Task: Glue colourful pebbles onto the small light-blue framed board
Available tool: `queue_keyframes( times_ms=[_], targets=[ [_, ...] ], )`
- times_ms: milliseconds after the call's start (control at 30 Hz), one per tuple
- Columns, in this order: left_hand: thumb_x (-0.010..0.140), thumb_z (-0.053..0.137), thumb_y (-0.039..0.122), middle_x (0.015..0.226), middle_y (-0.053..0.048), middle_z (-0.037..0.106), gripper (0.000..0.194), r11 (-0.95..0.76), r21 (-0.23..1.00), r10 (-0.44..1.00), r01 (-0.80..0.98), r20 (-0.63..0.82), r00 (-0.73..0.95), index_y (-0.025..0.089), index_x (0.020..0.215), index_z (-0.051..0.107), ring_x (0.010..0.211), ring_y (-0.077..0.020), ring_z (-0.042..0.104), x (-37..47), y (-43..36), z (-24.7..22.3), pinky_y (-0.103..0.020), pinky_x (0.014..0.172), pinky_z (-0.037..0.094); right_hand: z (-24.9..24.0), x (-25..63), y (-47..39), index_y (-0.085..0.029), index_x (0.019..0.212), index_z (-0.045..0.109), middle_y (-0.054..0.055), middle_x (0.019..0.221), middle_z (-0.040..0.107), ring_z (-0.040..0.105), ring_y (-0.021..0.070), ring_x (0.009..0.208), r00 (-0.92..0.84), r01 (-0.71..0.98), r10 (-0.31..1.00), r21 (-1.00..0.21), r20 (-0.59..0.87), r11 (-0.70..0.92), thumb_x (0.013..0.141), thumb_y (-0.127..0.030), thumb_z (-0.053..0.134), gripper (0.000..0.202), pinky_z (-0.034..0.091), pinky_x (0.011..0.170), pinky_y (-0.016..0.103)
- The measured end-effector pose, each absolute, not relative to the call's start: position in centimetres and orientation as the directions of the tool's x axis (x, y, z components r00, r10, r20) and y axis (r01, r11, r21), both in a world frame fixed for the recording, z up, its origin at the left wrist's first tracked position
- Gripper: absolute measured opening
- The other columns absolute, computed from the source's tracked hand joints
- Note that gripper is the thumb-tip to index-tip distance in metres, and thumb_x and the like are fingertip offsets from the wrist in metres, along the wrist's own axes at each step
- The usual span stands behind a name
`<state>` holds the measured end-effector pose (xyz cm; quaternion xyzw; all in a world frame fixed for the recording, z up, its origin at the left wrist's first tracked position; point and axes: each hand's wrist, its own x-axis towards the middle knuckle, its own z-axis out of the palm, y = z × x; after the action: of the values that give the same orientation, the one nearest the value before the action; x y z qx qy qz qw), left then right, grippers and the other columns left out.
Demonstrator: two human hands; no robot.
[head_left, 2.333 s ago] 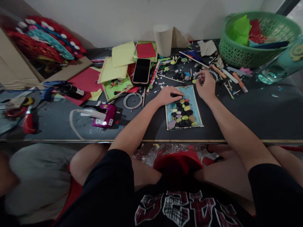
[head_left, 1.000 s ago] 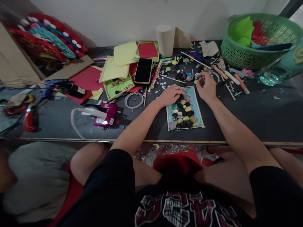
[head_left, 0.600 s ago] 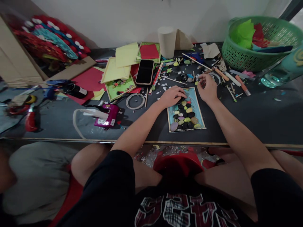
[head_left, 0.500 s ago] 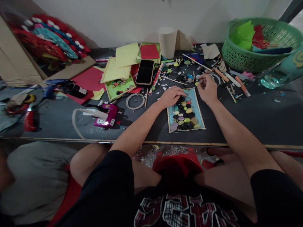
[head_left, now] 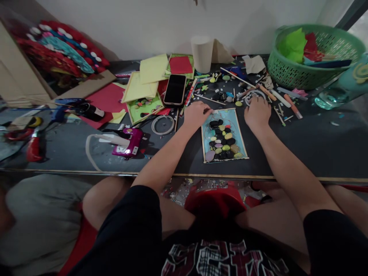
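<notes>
A small framed pebble picture (head_left: 242, 147) lies by the table's front edge. Rows of black, yellow, purple and orange pebbles (head_left: 222, 142) cover its blue backing, and a thin reddish wire (head_left: 230, 116) curves across its upper part. My left hand (head_left: 197, 115) is at the frame's top left corner, thumb and fingers drawn together; what they pinch is too small to make out. My right hand (head_left: 258, 115) reaches past the top right corner, its fingers bent down over a clear ring-shaped coil (head_left: 249, 96). The fingertips are partly hidden there.
Behind are a phone (head_left: 174, 89), yellow framed cards (head_left: 140, 90), a paper cup (head_left: 202, 53) and scattered scraps. A green basket (head_left: 301, 73) and a bottle (head_left: 333, 96) stand right. Left are a purple device (head_left: 129, 143), another coil (head_left: 163, 125) and a person's leg (head_left: 43, 214).
My left hand has slid left from over the upper pebbles to the frame's corner, uncovering them. My right hand has moved slightly right onto the clear coil.
</notes>
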<state>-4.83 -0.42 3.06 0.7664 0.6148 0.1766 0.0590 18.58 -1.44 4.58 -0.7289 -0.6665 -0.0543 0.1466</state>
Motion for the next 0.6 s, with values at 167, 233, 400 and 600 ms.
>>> queue_keyframes(
  times_ms=[167, 233, 400, 600],
  targets=[
    [0.095, 0.062, 0.046, 0.102, -0.005, 0.077, 0.029, -0.307, 0.315, 0.945, 0.898, 0.210, 0.250, 0.023, 0.101, 0.079, 0.098, -0.0240, 0.071, -5.2, -0.2, 2.9, -0.033, 0.080, 0.052, 5.1, 18.7, -1.8, -0.005, 0.123, 0.060, 0.026, 0.127, 0.063, 0.060, 0.0370, 0.121, 0.128, 0.987, 0.952, -0.133, 0.279, -0.094, 0.091, -0.013, 0.052, 0.034, 0.050, 0.097, 0.049],
    [0.094, 0.061, 0.045, 0.098, -0.004, 0.078, 0.029, -0.362, 0.314, 0.924, 0.878, 0.247, 0.292, 0.023, 0.099, 0.079, 0.095, -0.0233, 0.071, -5.3, -0.1, 2.6, -0.031, 0.076, 0.051, 5.0, 18.7, -1.7, -0.005, 0.121, 0.062, 0.026, 0.123, 0.066, 0.063, 0.0375, 0.116, 0.125, 0.986, 0.953, -0.144, 0.276, -0.087, 0.091, -0.013, 0.052, 0.033, 0.052, 0.094, 0.050],
    [0.093, 0.063, 0.041, 0.096, -0.004, 0.079, 0.024, -0.459, 0.307, 0.876, 0.834, 0.316, 0.365, 0.026, 0.100, 0.080, 0.092, -0.0231, 0.072, -5.5, 0.3, 1.7, -0.031, 0.068, 0.049, 3.5, 19.2, -0.6, -0.005, 0.109, 0.067, 0.028, 0.101, 0.071, 0.070, 0.0394, 0.098, 0.095, 0.981, 0.950, -0.190, 0.298, -0.038, 0.088, -0.009, 0.046, 0.030, 0.054, 0.083, 0.055],
    [0.093, 0.064, 0.040, 0.100, -0.002, 0.080, 0.020, -0.450, 0.338, 0.873, 0.827, 0.361, 0.327, 0.029, 0.100, 0.080, 0.096, -0.0234, 0.072, -5.3, 0.7, 0.8, -0.034, 0.074, 0.053, 2.0, 19.6, 0.0, -0.010, 0.100, 0.069, 0.025, 0.103, 0.070, 0.064, 0.0394, 0.103, 0.063, 0.963, 0.905, -0.265, 0.420, 0.056, 0.085, -0.017, 0.050, 0.026, 0.054, 0.085, 0.058]
  ],
)
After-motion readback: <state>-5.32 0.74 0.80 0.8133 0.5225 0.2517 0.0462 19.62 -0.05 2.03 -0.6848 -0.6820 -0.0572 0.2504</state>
